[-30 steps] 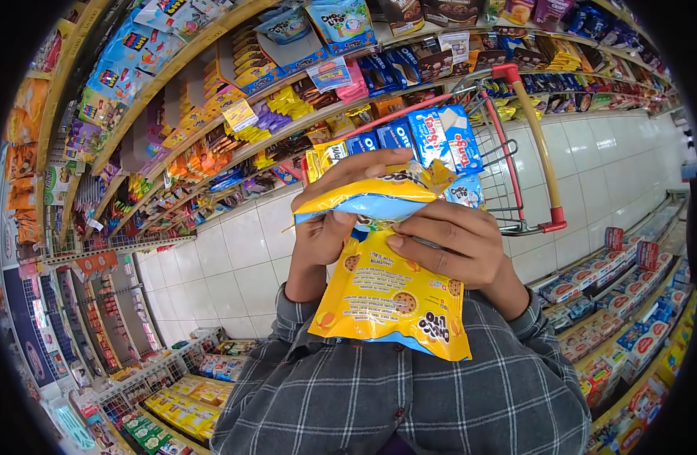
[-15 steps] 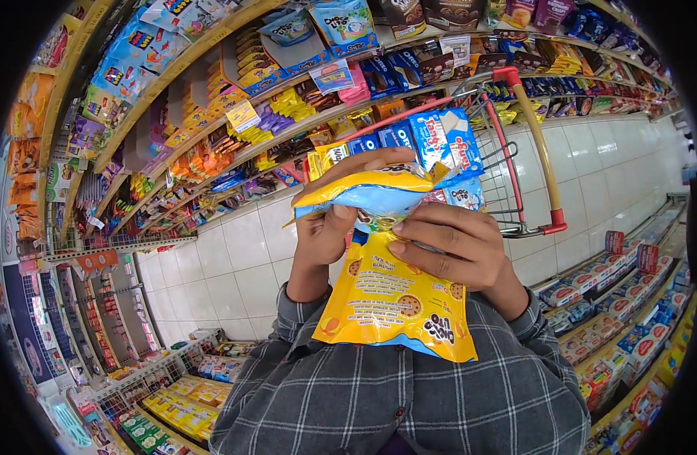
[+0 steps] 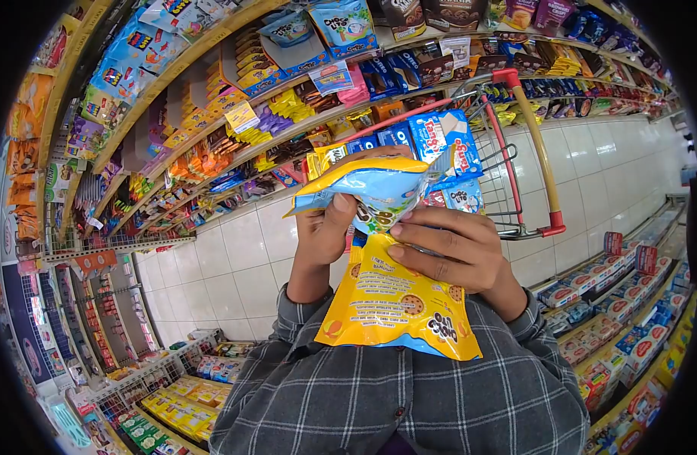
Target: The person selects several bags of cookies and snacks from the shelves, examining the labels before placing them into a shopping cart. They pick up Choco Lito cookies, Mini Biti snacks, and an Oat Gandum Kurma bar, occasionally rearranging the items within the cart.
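Note:
My left hand (image 3: 325, 231) is closed around a blue and yellow snack bag (image 3: 379, 186), its thumb on the blue face and the other fingers mostly hidden behind. Below it hangs a yellow Choco Uto cookie bag (image 3: 398, 303), with cookie pictures and small print, in front of my checked shirt. My right hand (image 3: 458, 246) pinches near the top of the yellow bag, where the two bags meet. Its fingertips also lie against the lower edge of the upper bag; how the bags join there is hidden.
Just beyond my hands stands a shopping cart (image 3: 552, 174) holding blue Tango packs (image 3: 448, 144) and other packets. Shelves of packaged sweets and biscuits (image 3: 272, 106) curve along the far side. Lower racks of boxed goods (image 3: 614, 303) stand at right, more at left.
The upper bag has tilted, so more of its blue face and print shows. The yellow bag's lower edge has shifted slightly right. Both hands stay almost in place.

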Demonstrator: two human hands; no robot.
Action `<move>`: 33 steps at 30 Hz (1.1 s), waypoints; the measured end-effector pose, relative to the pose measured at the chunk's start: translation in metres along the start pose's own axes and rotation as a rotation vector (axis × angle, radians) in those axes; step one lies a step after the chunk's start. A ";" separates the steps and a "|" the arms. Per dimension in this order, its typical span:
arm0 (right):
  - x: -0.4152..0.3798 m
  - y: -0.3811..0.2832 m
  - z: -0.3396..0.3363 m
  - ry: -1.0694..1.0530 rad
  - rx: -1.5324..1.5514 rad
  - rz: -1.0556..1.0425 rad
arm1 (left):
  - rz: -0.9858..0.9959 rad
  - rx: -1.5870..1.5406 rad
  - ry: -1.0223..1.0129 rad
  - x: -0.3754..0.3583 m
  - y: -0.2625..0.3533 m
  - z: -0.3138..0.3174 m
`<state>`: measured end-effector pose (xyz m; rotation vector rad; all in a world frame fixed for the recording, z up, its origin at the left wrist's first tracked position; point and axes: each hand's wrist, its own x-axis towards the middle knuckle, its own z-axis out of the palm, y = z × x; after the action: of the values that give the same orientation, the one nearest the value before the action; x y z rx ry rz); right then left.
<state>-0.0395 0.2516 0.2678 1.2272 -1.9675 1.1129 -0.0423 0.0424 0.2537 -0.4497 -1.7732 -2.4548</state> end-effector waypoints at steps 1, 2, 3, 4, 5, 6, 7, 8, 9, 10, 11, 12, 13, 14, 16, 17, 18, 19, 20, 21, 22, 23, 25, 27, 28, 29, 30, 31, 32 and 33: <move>0.000 0.000 0.000 -0.001 0.000 0.000 | -0.005 -0.016 0.016 -0.001 -0.001 0.000; 0.000 0.000 0.000 0.001 0.004 0.000 | -0.009 -0.032 0.031 -0.002 -0.001 0.000; 0.000 0.000 0.000 0.003 0.008 0.000 | -0.020 -0.044 0.048 -0.001 0.001 0.003; 0.000 0.000 0.000 0.005 0.011 0.000 | -0.028 -0.052 0.059 -0.001 0.001 0.004; 0.000 0.000 -0.001 0.003 0.010 0.000 | -0.035 -0.061 0.070 -0.001 0.002 0.005; -0.002 0.004 0.005 0.004 0.010 -0.001 | -0.039 -0.064 0.076 0.000 -0.003 -0.001; -0.002 0.003 0.004 0.002 0.008 0.000 | -0.039 -0.070 0.079 0.000 -0.003 0.000; -0.002 0.002 0.003 -0.003 0.002 -0.003 | -0.039 -0.077 0.082 0.000 -0.002 0.000; -0.003 0.002 0.002 -0.007 -0.005 -0.008 | -0.034 -0.084 0.082 0.001 -0.002 0.001; -0.003 0.002 0.002 -0.012 -0.011 -0.012 | -0.032 -0.087 0.085 0.001 -0.002 0.002; -0.003 0.002 0.002 -0.009 -0.006 -0.010 | -0.030 -0.091 0.087 0.002 -0.001 0.003; -0.003 0.001 0.002 -0.005 -0.002 -0.009 | -0.031 -0.091 0.090 0.002 -0.001 0.005; -0.004 0.005 0.006 0.000 0.006 -0.008 | -0.030 -0.090 0.090 0.002 -0.002 0.003; -0.004 0.004 0.005 -0.001 0.005 -0.008 | -0.029 -0.089 0.091 0.003 -0.003 0.002; -0.004 0.003 0.005 -0.004 0.004 -0.007 | -0.026 -0.097 0.086 0.003 -0.004 0.002; -0.004 0.003 0.004 -0.003 0.002 -0.005 | -0.026 -0.102 0.083 0.003 -0.004 0.002; -0.005 0.002 0.005 -0.002 0.002 -0.003 | -0.029 -0.111 0.082 0.003 -0.005 0.001; -0.004 0.002 0.005 -0.001 0.001 -0.003 | -0.031 -0.119 0.081 0.003 -0.005 0.001; -0.005 0.006 0.009 0.001 -0.001 -0.006 | -0.034 -0.129 0.087 0.004 -0.008 -0.002; -0.005 0.005 0.007 0.000 -0.005 -0.008 | -0.037 -0.144 0.092 0.004 -0.008 -0.001; -0.005 0.005 0.007 0.000 -0.009 -0.010 | -0.040 -0.158 0.098 0.004 -0.007 0.000; -0.005 0.005 0.006 0.000 -0.008 -0.010 | -0.038 -0.171 0.089 0.004 -0.008 -0.001; -0.006 0.004 0.006 0.001 -0.006 -0.008 | -0.034 -0.185 0.075 0.003 -0.009 -0.002; -0.009 0.007 0.010 0.005 -0.008 -0.014 | -0.025 -0.173 0.066 0.005 -0.012 -0.004; -0.009 0.007 0.009 0.005 -0.010 -0.017 | -0.019 -0.162 0.063 0.006 -0.010 -0.002; -0.009 0.006 0.008 0.004 -0.011 -0.014 | -0.022 -0.156 0.073 0.006 -0.009 0.000; -0.010 0.006 0.008 0.004 -0.012 -0.013 | -0.023 -0.149 0.082 0.006 -0.009 0.001; -0.010 0.006 0.008 0.004 -0.012 -0.012 | -0.025 -0.142 0.091 0.006 -0.009 0.002; -0.009 0.006 0.008 0.004 -0.015 -0.014 | -0.028 -0.154 0.086 0.007 -0.009 0.001; -0.009 0.006 0.008 0.005 -0.017 -0.016 | -0.031 -0.165 0.081 0.007 -0.010 0.001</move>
<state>-0.0411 0.2502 0.2551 1.2281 -1.9560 1.0881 -0.0507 0.0467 0.2469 -0.3314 -1.5662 -2.6131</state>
